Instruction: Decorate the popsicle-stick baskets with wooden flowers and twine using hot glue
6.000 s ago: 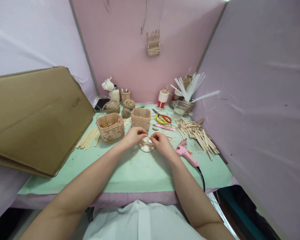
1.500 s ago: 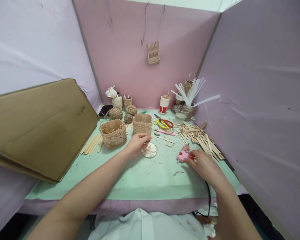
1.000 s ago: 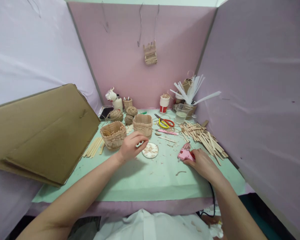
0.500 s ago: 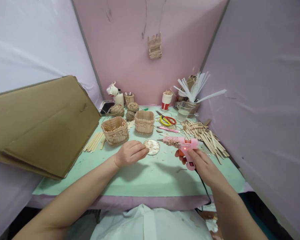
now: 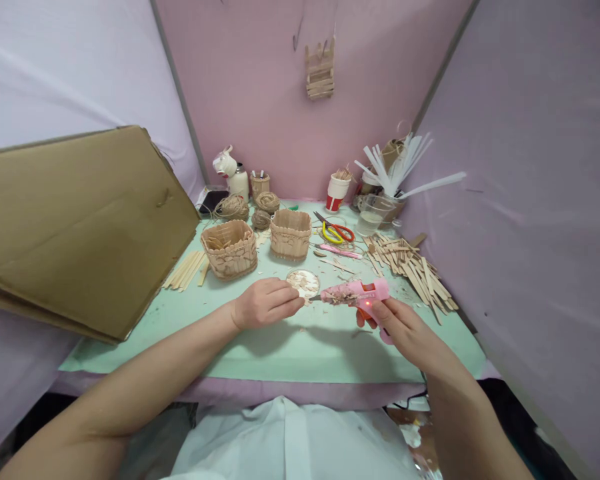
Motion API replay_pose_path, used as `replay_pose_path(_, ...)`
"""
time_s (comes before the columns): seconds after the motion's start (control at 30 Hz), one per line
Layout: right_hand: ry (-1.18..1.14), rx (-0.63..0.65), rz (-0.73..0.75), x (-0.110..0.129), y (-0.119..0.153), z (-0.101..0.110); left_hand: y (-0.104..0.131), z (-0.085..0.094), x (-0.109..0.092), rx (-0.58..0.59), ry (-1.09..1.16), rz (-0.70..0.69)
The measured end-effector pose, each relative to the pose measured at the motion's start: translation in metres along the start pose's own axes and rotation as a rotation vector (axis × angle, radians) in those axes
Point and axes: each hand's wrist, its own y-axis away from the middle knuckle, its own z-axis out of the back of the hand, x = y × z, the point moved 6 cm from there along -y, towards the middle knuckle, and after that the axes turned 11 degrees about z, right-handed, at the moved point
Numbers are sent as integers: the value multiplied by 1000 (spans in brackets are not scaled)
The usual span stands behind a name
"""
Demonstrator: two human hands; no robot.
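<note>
My right hand [image 5: 405, 328] is wrapped round the handle of a pink glue gun [image 5: 355, 295] with a lit red light. Its nozzle points left and is close to the fingertips of my left hand [image 5: 267, 304]. The fingers of my left hand are pinched together; whatever lies between them is too small to name. Just beyond those fingertips sits a round white dish [image 5: 305, 283] with bits of light brown material on it. Two small woven-looking baskets stand behind, the left one [image 5: 230, 257] holding wooden pieces, the other [image 5: 290, 237] to its right.
Wooden sticks [image 5: 410, 263] lie piled at the right, more [image 5: 186, 270] at the left. Scissors [image 5: 336, 232], twine balls [image 5: 233, 207], a red and white cup [image 5: 337, 193] and a clear cup [image 5: 373, 217] stand farther back. Cardboard [image 5: 85, 233] leans at the left.
The glue gun has tilted and come down and left, bringing its nozzle to my left fingertips. My left hand has shifted slightly right. The whole view has also shifted a little.
</note>
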Motion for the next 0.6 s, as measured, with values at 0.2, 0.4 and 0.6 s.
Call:
replay_pose_path(0.2,19,11,12,-2,0,0,1,-2,0,18,-11,2)
replay_pose_path(0.4,26,7,27,1,-1,0,-2,1,-3,-11,2,-14)
replay_pose_path(0.6,28,8,36,3,-2,-1,-1,0,0,11,42,28)
